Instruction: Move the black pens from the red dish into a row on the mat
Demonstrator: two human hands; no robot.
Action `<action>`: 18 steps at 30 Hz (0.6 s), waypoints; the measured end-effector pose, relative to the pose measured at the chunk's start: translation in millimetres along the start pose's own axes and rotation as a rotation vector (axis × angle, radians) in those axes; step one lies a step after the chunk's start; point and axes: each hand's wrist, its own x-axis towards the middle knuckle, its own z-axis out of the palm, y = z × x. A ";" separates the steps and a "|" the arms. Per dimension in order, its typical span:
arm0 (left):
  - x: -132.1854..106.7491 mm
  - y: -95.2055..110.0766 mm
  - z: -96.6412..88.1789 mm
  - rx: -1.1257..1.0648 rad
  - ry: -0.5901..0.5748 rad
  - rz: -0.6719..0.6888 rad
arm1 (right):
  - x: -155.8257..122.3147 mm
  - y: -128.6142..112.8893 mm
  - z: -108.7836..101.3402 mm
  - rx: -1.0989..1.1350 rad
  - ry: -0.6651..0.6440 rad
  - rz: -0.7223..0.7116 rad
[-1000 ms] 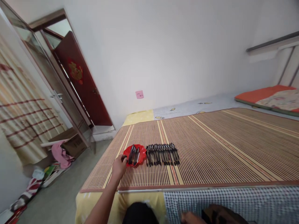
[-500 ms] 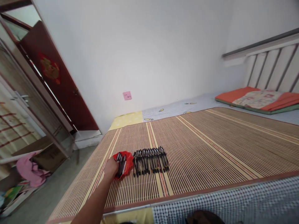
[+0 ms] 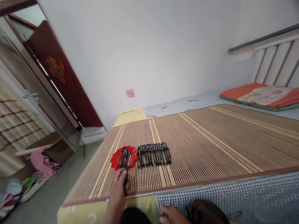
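- The left hand (image 3: 119,188) is just in front of a round red plastic plate (image 3: 114,160), on the side closest to the person.
- Its fingers are curled around a thin black pen (image 3: 126,186). The pen points back toward the plate.
- A few more black pens (image 3: 124,155) lie in a small pile in the plate.
- Just to the right of the plate, a long row of black pens (image 3: 154,153) lies side by side, almost touching the plate.
- The plate and the row both sit on a striped brown bamboo mat (image 3: 210,140) that covers the bed.
- The right hand (image 3: 171,215) is well to the right of the plate and much closer to the person, at the bottom edge, beside a dark brown thing (image 3: 205,211).
- I cannot tell if that hand is open or closed.
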 end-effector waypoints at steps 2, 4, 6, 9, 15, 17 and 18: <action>-49.4 -6.9 8.2 -0.391 -0.104 -0.207 | 5.6 -8.7 6.0 0.085 -0.013 -0.033; -86.3 -12.2 18.5 -0.583 -0.170 -0.345 | 9.1 -16.9 6.6 0.221 0.019 -0.024; -110.0 -18.8 28.8 -0.625 -0.231 -0.419 | 11.2 -23.5 4.4 0.356 0.051 0.002; -130.0 -35.5 42.8 -0.565 -0.302 -0.472 | 11.9 -31.0 1.3 0.492 0.056 -0.024; -145.0 -70.5 60.3 -0.393 -0.385 -0.432 | 7.6 -41.5 3.7 0.444 0.125 -0.079; -145.2 -74.1 61.1 -0.396 -0.390 -0.407 | 7.8 -40.4 4.8 0.418 0.161 -0.069; -145.2 -74.4 60.6 -0.400 -0.407 -0.408 | 8.5 -39.1 4.5 0.421 0.181 -0.060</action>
